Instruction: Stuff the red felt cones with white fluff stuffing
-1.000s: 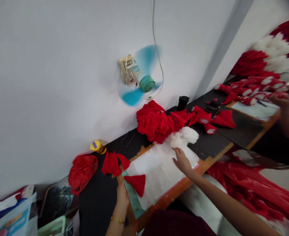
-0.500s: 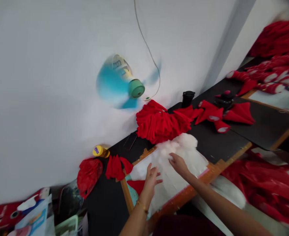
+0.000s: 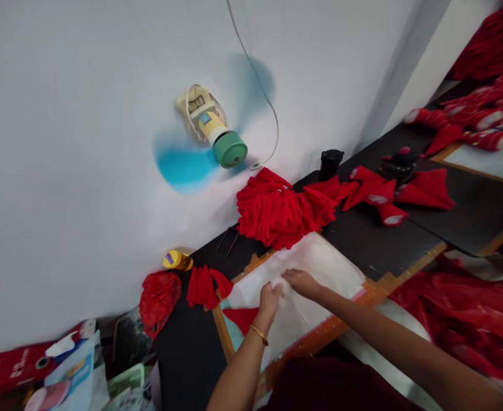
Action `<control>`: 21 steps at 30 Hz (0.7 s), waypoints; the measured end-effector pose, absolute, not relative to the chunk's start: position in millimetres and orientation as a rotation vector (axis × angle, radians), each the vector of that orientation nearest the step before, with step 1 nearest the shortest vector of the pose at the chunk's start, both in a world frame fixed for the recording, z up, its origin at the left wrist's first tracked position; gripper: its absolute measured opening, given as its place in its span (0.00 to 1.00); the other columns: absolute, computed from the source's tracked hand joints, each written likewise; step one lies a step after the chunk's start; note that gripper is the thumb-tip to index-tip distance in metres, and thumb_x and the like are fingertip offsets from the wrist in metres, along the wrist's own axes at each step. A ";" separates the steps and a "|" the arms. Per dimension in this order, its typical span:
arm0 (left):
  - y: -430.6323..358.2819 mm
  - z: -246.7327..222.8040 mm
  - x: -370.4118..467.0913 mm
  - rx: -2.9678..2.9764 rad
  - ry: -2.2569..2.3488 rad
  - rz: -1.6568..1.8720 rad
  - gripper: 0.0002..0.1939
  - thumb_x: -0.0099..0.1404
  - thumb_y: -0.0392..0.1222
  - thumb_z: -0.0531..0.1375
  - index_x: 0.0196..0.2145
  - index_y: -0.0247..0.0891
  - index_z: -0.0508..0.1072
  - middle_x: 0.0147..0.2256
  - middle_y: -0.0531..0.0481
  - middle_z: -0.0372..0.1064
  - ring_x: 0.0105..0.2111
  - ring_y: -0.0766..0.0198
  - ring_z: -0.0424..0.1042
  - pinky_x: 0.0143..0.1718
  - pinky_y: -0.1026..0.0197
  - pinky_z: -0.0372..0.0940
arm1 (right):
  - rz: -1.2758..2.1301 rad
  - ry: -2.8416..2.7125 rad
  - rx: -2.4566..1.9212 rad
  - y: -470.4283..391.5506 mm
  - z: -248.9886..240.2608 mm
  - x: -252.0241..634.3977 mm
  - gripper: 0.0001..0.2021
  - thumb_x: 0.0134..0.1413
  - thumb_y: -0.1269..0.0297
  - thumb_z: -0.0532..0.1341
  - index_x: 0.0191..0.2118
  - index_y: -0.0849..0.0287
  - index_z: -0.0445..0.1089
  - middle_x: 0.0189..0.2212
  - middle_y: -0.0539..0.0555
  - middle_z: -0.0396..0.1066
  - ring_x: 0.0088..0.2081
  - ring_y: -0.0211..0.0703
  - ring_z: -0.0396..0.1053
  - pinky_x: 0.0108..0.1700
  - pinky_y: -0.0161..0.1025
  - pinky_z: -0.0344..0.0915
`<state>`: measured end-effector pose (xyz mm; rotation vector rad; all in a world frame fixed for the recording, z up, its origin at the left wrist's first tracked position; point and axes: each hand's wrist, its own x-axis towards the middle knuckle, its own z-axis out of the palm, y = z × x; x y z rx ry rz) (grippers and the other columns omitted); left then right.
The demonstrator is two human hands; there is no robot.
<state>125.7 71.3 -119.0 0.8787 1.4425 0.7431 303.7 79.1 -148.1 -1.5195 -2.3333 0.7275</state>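
Note:
My left hand (image 3: 271, 299), with a gold bangle at its wrist, is closed above the white board (image 3: 251, 285). My right hand (image 3: 301, 282) reaches in from the right, its fingers pressed together and almost meeting the left one. Between them a small pale tuft of white stuffing (image 3: 284, 283) shows, blurred against the white surface. More white stuffing (image 3: 320, 254) lies toward the board's far right corner, its outline faint. A red pointed cloth piece (image 3: 243, 318) lies on the board by my left wrist.
Red cloth pieces (image 3: 283, 211) are heaped behind the board. A fan with turning blue blades (image 3: 230, 149) juts from the wall above them. A yellow-capped jar (image 3: 178, 260), a phone (image 3: 227, 242), a black cup (image 3: 331, 164) and red stuffed pieces (image 3: 380, 194) stand or lie around.
My right hand has drawn back from the stuffing pile toward the left hand. My left hand, spread before, has closed and moved up to meet it. The view has shifted slightly.

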 end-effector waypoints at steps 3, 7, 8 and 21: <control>72.1 -108.2 95.4 0.788 1.544 0.847 0.13 0.49 0.46 0.68 0.22 0.38 0.70 0.18 0.54 0.65 0.19 0.67 0.61 0.24 0.63 0.58 | 0.676 -2.317 -1.647 100.1 -166.5 318.2 0.17 0.56 0.81 0.51 0.42 0.67 0.76 0.40 0.65 0.76 0.45 0.48 0.73 0.52 0.43 0.65; 65.7 -87.3 46.0 0.675 1.555 0.959 0.16 0.50 0.51 0.66 0.29 0.36 0.72 0.25 0.50 0.72 0.26 0.62 0.70 0.31 0.61 0.64 | 0.624 -2.290 -1.735 107.6 -169.8 331.3 0.21 0.52 0.82 0.54 0.50 0.67 0.72 0.50 0.69 0.73 0.47 0.54 0.71 0.51 0.49 0.67; 61.9 -81.7 37.3 0.640 1.536 0.977 0.17 0.50 0.52 0.66 0.32 0.36 0.73 0.28 0.47 0.74 0.29 0.60 0.73 0.33 0.59 0.66 | 0.607 -2.287 -1.748 104.8 -164.0 329.3 0.23 0.50 0.81 0.55 0.54 0.67 0.70 0.54 0.71 0.69 0.48 0.56 0.71 0.50 0.50 0.68; 1.2 -52.4 39.6 0.461 1.415 1.160 0.17 0.46 0.46 0.67 0.33 0.35 0.76 0.29 0.45 0.77 0.30 0.57 0.75 0.34 0.58 0.69 | 1.029 -1.707 -1.259 24.2 -63.9 175.4 0.10 0.50 0.78 0.56 0.35 0.58 0.70 0.34 0.53 0.69 0.36 0.42 0.68 0.41 0.38 0.67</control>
